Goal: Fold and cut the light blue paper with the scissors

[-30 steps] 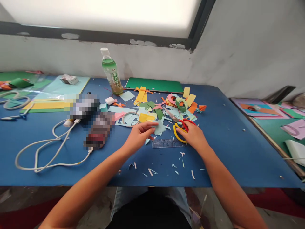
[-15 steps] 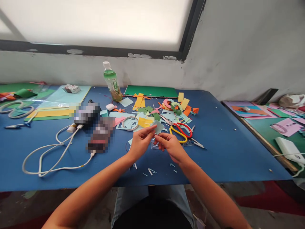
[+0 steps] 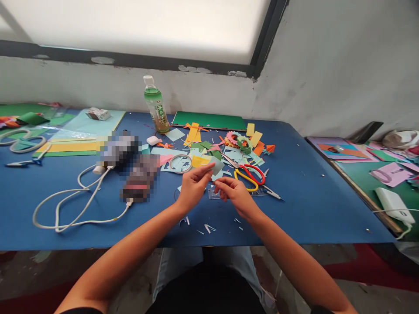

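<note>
My left hand [image 3: 193,186] pinches a small light-blue piece of paper [image 3: 217,167] between thumb and fingers, above the blue table. Just right of it, my right hand [image 3: 233,194] has its fingers curled together near the paper's lower edge. Whether anything lies between those fingertips is too small to make out. Beyond the hands lie scissors [image 3: 251,178] with one red and one yellow handle. A clear ruler [image 3: 214,194] shows partly under my right hand, and a compass [image 3: 274,193] rests at its right end. A roll of tape [image 3: 180,164] sits on the scraps.
Paper scraps in several colours spread beyond my hands, with pink and green scalloped paper rings [image 3: 244,146] among them. A green-labelled bottle [image 3: 157,109] stands at the back. Two blurred devices with a white cable [image 3: 93,226] lie left. Another table [image 3: 356,174] adjoins at right.
The view has tipped slightly, so the table sits higher in the picture. My right fingertips have drawn a little away from the paper, while my left hand keeps its hold.
</note>
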Action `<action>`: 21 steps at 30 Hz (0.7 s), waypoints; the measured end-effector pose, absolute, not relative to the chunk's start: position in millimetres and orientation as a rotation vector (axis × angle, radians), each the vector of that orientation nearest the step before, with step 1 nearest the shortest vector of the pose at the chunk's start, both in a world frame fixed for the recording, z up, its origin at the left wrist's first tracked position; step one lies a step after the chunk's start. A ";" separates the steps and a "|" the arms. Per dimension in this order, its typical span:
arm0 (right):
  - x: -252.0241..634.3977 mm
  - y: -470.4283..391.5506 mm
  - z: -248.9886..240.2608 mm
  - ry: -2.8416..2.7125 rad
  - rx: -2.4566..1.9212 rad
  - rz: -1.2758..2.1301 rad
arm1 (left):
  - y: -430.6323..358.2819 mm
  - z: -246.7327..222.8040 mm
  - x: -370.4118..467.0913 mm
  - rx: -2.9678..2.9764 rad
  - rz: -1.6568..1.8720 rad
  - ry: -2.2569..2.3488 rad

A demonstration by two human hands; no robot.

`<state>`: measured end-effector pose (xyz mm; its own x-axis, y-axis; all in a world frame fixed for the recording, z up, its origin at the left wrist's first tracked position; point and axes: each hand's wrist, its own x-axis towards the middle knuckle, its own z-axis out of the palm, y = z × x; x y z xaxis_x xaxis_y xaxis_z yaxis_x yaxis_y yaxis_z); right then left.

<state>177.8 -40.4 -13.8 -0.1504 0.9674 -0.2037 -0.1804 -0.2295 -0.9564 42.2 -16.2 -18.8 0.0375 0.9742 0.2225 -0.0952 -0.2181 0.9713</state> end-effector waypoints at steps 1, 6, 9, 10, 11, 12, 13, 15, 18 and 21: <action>177.0 -39.7 -13.6 -1.036 -1.148 1.559 | -17.3 -18.5 42.5 1.327 1.380 0.989; 169.5 -34.4 -12.7 -0.955 -1.109 1.611 | -22.8 -19.9 44.8 1.340 1.385 0.959; 166.6 -32.2 -10.5 -0.909 -1.091 1.664 | -23.3 -22.1 45.2 1.346 1.367 0.937; 166.4 -32.3 -9.5 -0.902 -1.088 1.683 | -23.5 -22.5 45.3 1.345 1.366 0.936; 166.7 -32.8 -8.5 -0.900 -1.087 1.699 | -23.8 -22.7 45.4 1.343 1.367 0.938; 167.4 -33.6 -7.7 -0.903 -1.088 1.711 | -24.5 -22.8 45.9 1.341 1.368 0.941; 168.5 -34.8 -7.1 -0.910 -1.089 1.720 | -25.5 -22.8 46.5 1.337 1.367 0.943; 171.9 -37.2 -7.3 -0.940 -1.096 1.728 | -28.3 -23.0 48.6 1.331 1.360 0.945; 179.3 -38.8 -11.7 -1.023 -1.122 1.707 | -31.9 -23.6 51.9 1.314 1.356 0.951; 188.4 -38.4 -17.8 -1.173 -1.161 1.642 | -30.7 -23.6 52.0 1.276 1.393 0.980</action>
<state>188.4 -38.4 -17.8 -0.2679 0.9363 -0.2271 -0.0885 -0.2586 -0.9619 52.0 -30.7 -23.6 0.0210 0.9776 0.2093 -0.1335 -0.2047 0.9697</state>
